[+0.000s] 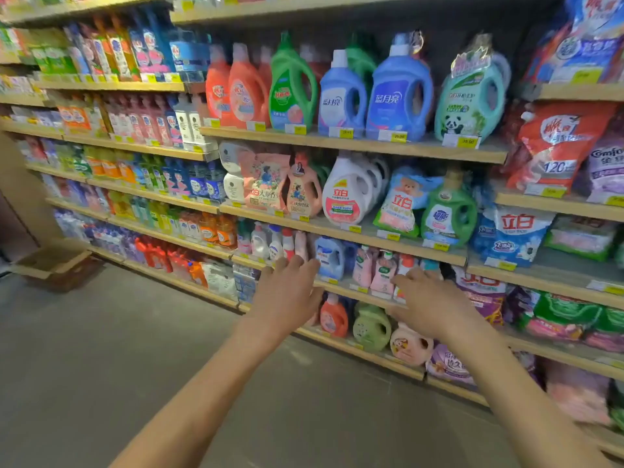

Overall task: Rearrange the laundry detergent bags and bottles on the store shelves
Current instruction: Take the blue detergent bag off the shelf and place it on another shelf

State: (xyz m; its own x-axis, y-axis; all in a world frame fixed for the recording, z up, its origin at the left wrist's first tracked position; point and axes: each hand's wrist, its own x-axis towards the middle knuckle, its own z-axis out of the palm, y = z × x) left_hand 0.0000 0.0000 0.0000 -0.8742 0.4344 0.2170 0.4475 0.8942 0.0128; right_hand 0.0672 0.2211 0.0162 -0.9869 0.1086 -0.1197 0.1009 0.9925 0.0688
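Fingers (291, 265) of the left hand (287, 295) are spread wide and straight, holding nothing, their tips level with the front of a low shelf (341, 286). Whether they touch anything cannot be told. At one o'clock from that hand stands a small blue bottle (329, 258), and at twelve o'clock a slim pink bottle (300, 244).

The right hand (435, 298), at three o'clock of the left, is also open and empty. Its fingertips are just beside two pink pump bottles (378, 273) on the same shelf.

One shelf down, between the two wrists, an orange bottle (334, 315), a green bottle (371, 327) and a cream bottle (410, 342) stand in a row.

At twelve o'clock in the frame, a white bottle (347, 194) with a red label sits upright one shelf above the hands, and tall blue bottles (398, 92) stand on the shelf above that.

Detergent bags fill the racks at three o'clock — a red bag (557, 146) above, a blue-and-white bag (516, 234) below it.

At nine o'clock an open cardboard box (50, 261) rests on the grey floor (135, 349).
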